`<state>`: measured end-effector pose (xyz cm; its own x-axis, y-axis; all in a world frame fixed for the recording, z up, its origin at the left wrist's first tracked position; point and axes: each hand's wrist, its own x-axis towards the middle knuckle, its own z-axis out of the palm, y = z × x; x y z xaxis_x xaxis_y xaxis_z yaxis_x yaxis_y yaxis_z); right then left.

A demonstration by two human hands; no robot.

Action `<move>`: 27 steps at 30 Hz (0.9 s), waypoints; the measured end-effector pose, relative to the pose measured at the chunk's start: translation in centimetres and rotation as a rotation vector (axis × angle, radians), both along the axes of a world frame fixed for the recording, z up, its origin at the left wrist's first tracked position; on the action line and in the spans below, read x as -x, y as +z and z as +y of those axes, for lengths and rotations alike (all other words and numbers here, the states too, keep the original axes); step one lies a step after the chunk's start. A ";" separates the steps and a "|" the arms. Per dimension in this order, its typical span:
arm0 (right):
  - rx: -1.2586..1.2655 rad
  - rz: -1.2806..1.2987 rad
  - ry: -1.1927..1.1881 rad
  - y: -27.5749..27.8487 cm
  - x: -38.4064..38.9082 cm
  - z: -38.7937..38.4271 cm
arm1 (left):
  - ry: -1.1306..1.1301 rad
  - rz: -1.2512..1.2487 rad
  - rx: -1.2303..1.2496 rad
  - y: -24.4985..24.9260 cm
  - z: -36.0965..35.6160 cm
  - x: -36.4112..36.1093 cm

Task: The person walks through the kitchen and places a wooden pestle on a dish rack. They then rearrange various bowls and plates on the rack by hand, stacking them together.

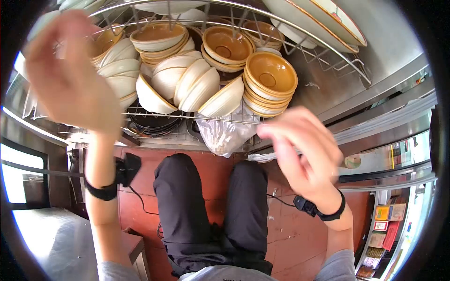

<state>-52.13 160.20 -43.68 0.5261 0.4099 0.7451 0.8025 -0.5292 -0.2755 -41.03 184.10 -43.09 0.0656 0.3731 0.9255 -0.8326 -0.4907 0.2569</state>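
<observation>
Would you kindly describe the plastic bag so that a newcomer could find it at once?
Start at the wire rack full of bowls. Below its front rail, near the right hand, hangs the plastic bag. It alone is clear, crumpled and soft among hard glazed bowls.

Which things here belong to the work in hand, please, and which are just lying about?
In hand: left hand and right hand, both empty, raised before the stacked bowls in the wire rack.
Lying about: plastic bag; plates; leaflets.
</observation>
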 end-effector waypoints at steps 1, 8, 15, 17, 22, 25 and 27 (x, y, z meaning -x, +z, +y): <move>0.001 0.080 -0.060 -1.1 -1.8 0.0 | 0.016 0.009 -0.174 -1.4 -0.5 -0.1; -0.187 0.618 -0.474 -3.6 -8.6 -2.5 | -0.247 0.500 -0.555 -9.8 -4.7 -0.8; 0.033 0.671 -0.679 -3.4 -18.5 -7.8 | 0.001 0.340 -0.594 -14.9 -5.5 -1.8; 0.121 0.721 -0.796 -2.9 -19.4 -8.4 | 0.053 0.299 -0.585 -15.7 -5.8 -1.9; 0.058 1.155 -0.691 -2.6 -21.0 -10.3 | 0.071 0.219 -0.554 -16.4 -6.0 -2.5; 0.090 1.115 -0.756 -1.1 -19.5 -6.9 | 0.044 0.170 -0.492 -16.9 -6.3 -2.3; 0.003 1.202 -0.642 -1.6 -19.4 -7.6 | -0.005 0.098 -0.516 -17.7 -7.0 -2.3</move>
<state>-32.69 152.60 -45.30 0.9406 -0.1496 -0.3048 -0.3155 -0.7167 -0.6219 -38.74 177.12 -60.78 0.1616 -0.1299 0.9783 -0.8192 -0.5704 0.0596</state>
